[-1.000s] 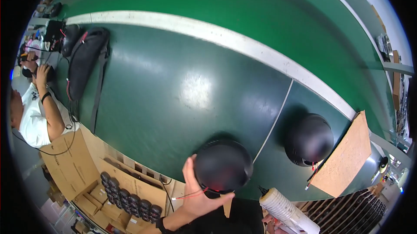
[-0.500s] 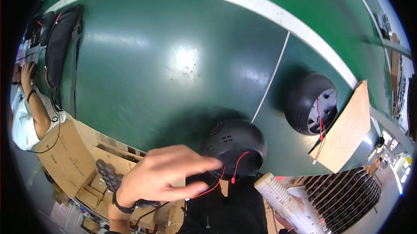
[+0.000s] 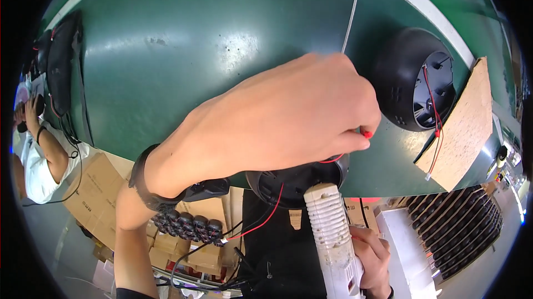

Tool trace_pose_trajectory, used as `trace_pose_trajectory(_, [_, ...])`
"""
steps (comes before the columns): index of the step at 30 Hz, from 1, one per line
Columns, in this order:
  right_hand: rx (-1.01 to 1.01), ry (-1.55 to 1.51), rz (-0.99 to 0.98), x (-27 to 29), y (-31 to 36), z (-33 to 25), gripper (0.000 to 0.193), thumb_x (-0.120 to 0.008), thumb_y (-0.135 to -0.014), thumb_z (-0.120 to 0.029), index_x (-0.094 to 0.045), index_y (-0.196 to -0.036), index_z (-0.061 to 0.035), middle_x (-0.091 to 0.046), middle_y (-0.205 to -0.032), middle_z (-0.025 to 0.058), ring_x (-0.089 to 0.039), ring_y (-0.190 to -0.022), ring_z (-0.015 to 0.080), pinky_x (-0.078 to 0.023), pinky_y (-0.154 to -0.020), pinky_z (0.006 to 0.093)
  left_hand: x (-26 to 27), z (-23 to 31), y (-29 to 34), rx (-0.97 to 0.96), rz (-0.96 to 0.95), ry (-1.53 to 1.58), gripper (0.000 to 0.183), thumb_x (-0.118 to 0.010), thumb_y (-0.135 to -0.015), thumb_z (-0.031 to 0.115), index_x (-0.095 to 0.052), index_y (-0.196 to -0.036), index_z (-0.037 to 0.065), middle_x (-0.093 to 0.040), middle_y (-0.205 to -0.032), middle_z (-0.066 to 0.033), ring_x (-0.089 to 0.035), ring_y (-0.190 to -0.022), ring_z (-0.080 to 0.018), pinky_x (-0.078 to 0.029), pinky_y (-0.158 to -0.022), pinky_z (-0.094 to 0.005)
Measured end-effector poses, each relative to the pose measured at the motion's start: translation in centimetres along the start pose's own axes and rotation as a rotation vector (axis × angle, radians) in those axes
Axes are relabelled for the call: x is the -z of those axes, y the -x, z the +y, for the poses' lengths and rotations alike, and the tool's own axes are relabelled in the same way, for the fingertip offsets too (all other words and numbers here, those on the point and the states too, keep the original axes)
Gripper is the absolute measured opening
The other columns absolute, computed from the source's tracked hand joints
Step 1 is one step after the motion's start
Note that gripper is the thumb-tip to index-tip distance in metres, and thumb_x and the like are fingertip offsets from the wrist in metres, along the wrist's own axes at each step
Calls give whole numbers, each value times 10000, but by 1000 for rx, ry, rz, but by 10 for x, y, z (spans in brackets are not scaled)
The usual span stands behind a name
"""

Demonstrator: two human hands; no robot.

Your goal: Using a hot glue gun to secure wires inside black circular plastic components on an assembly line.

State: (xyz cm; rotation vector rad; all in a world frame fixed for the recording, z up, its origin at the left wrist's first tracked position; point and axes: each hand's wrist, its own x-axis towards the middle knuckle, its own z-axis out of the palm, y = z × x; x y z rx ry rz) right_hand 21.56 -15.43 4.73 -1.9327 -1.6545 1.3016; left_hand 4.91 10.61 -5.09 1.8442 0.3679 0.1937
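My left hand [image 3: 327, 110] reaches across over a round black plastic housing [image 3: 266, 185], thumb and fingers pinched on a red connector [image 3: 367, 134] at the end of a red wire. Most of this housing is hidden beneath the hand and forearm. A second red wire [image 3: 277, 204] with a white plug hangs from it toward my lap. My right hand [image 3: 371, 257] is wrapped around a white heat gun [image 3: 327, 221] with a ribbed barrel, its upper end overlapping the housing's lower rim.
Another round black housing [image 3: 408, 82] with red wires lies on the green table [image 3: 155, 71], beside a wooden board [image 3: 461, 132]. Cardboard boxes [image 3: 100, 193] and small black parts [image 3: 189, 227] are lower left, a rack of black round parts [image 3: 458, 229] lower right. A co-worker's arm [image 3: 50, 146] shows far left.
My left hand has moved right and up over the housing and closed on the red connector. The heat gun has swung more upright, and my right hand shows more clearly.
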Motion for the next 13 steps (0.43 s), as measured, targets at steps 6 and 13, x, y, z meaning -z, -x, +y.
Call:
trace_pose_trajectory(6, [19, 77, 19, -3, -7, -6, 286, -812, -746, -134, -648, -962, -43, -698, -1001, 146, -717, -802, 282, -566, -647, 340, -7, -4, 2, 9, 132, 28, 98, -746, -822, 112, -715, -810, 20, -651, -693, -68, -614, -577, -207, -463, -532, -301])
trace_pose_trajectory(13, [-22, 100, -84, 5, -8, -8, 331, -828, -725, -141, -649, -989, -50, -696, -996, 142, -719, -802, 276, -567, -645, 337, -7, -4, 8, -6, 175, 20, 89, -744, -830, 104, -718, -827, 19, -652, -697, -82, -629, -590, -190, -467, -527, -289])
